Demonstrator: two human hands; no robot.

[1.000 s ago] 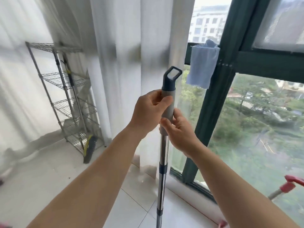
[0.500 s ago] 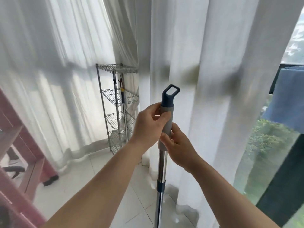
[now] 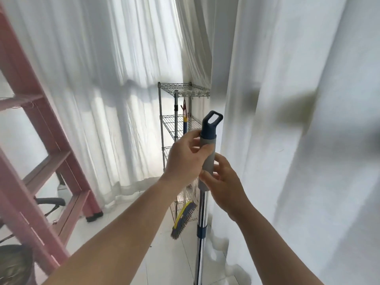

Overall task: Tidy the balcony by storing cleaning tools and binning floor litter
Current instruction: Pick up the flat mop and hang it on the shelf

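Observation:
I hold a long metal mop pole (image 3: 201, 233) upright in front of me; its grey grip ends in a dark blue cap with a hanging loop (image 3: 211, 124). My left hand (image 3: 186, 159) is wrapped around the grip just under the cap. My right hand (image 3: 224, 184) holds the grip a little lower, from the right side. The pole's lower end runs out of the frame. Behind my hands stands a wire shelf rack (image 3: 183, 93), with a yellow and blue broom (image 3: 184, 219) leaning at its foot.
White curtains (image 3: 287, 140) hang close on the right and across the back. A pink wooden ladder frame (image 3: 37, 153) fills the left side. A dark chair base (image 3: 49, 202) shows behind it. The floor (image 3: 160, 260) is pale tile.
My view has swung left, away from the window and blue cloth, toward the curtains, rack and pink frame. Both hands keep the same hold on the pole.

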